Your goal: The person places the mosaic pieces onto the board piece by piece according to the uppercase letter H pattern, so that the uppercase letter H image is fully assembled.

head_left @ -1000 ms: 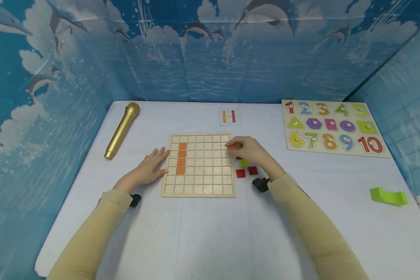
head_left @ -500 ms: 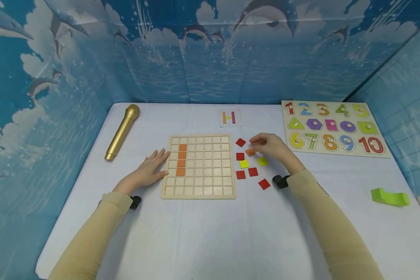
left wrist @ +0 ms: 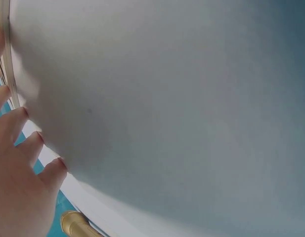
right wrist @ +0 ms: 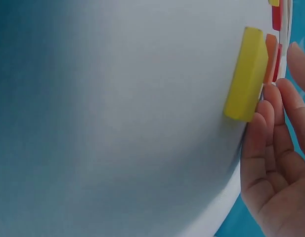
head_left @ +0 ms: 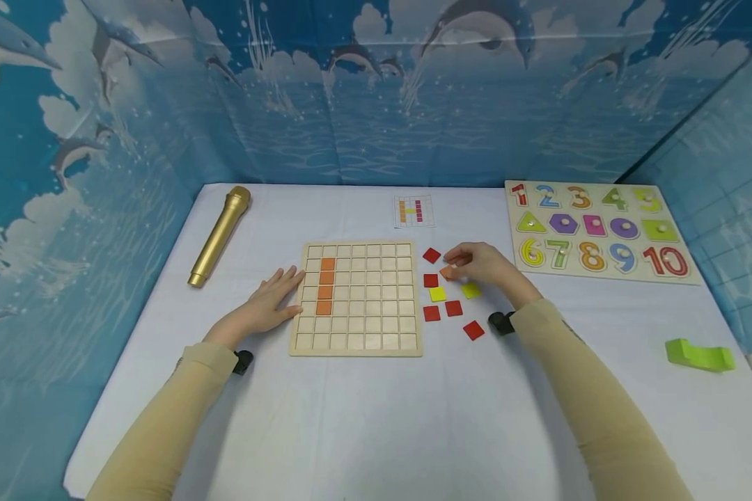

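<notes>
A wooden grid board [head_left: 356, 351] lies mid-table in the head view, with a column of several orange tiles [head_left: 326, 286] set in its left part. My left hand [head_left: 263, 304] rests flat beside it, fingers spread, fingertips and thumb touching its left edge. Right of the board, my right hand [head_left: 479, 264] reaches down over a loose orange tile [head_left: 445, 272], partly covered by the fingers. In the right wrist view, the thumb stands apart from the fingers, whose tips are at the orange tile [right wrist: 271, 58]. A yellow tile [right wrist: 246, 74] lies close to them.
Several red tiles [head_left: 454, 307] and another yellow tile [head_left: 437, 293] lie around the right hand. A pattern card [head_left: 414, 211] is behind the board. A gold microphone [head_left: 219, 236] lies left, a number puzzle [head_left: 601, 233] back right, and a green block [head_left: 700, 355] far right.
My right hand has moved right, from the board's right edge to the loose tiles, then settled lower at the orange one. The left hand has stayed put.
</notes>
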Motion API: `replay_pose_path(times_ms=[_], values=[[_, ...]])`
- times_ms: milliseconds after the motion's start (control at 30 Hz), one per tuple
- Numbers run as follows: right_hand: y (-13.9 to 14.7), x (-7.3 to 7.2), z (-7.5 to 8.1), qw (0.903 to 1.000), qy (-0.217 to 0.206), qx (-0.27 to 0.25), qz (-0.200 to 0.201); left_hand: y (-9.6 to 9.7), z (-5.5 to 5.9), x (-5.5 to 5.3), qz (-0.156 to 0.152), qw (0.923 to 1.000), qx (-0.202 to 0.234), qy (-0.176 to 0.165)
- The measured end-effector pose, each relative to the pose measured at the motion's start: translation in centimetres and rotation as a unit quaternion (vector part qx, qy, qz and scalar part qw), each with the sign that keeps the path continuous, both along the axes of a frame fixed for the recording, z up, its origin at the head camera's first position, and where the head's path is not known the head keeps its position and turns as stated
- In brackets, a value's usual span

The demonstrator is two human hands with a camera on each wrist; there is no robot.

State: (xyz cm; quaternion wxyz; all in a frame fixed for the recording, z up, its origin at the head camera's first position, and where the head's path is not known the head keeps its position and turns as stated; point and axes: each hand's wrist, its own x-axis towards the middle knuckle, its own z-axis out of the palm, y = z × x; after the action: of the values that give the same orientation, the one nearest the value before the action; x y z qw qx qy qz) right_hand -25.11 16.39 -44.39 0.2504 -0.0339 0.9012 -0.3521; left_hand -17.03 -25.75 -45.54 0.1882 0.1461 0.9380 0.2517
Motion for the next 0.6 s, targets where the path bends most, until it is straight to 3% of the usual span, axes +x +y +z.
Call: replay_pose_path(times_ms=[200,400,600], values=[[-0.19,-0.09,-0.25,0.9999,-0.001,0.013,0.003,0.17,-0.34,-0.16,0.007,0.9998,-0.018,-0.007],[-0.12,-0.12,-0.31,0.9995,-0.006,0.029,0.004,0.14,-0.36,-0.12,0.003,1.0000,-0.005,-0.004],[-0.14,-0.06,-0.27,0.9986,-0.001,0.052,0.007,0.12,-0.61,-0.44,0.007,0.9995,-0.031,-0.009]])
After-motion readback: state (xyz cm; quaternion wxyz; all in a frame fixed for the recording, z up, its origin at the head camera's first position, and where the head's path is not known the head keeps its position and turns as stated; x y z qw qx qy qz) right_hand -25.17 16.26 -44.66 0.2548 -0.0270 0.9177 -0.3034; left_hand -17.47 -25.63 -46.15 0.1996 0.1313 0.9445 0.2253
